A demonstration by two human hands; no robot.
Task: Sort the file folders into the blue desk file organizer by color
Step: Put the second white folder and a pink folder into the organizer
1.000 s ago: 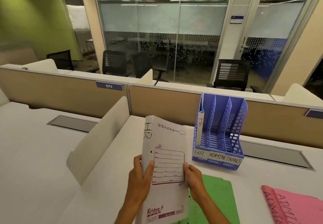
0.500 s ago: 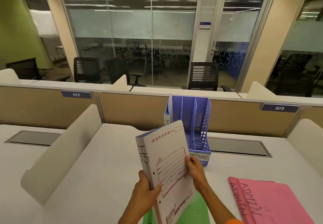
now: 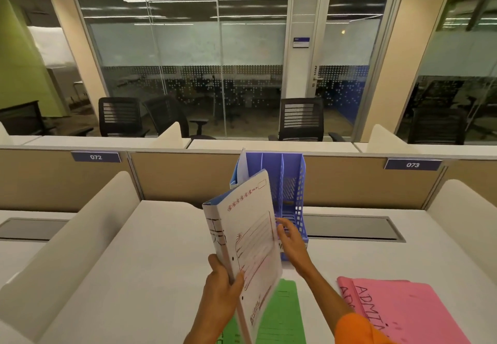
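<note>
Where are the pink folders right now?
In the head view, the pink folders lie flat on the white desk at lower right, right of the green folder and nearer than the blue organizer.

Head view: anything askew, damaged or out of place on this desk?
Nothing stands out. The white folder is tilted only because both hands, left and right, hold it before the organizer. The green folder and pink folders lie flat, undamaged.

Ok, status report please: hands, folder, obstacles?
Left hand grips white folder; right hand at its edge. Folder upright before organizer. Nothing blocking.
</note>
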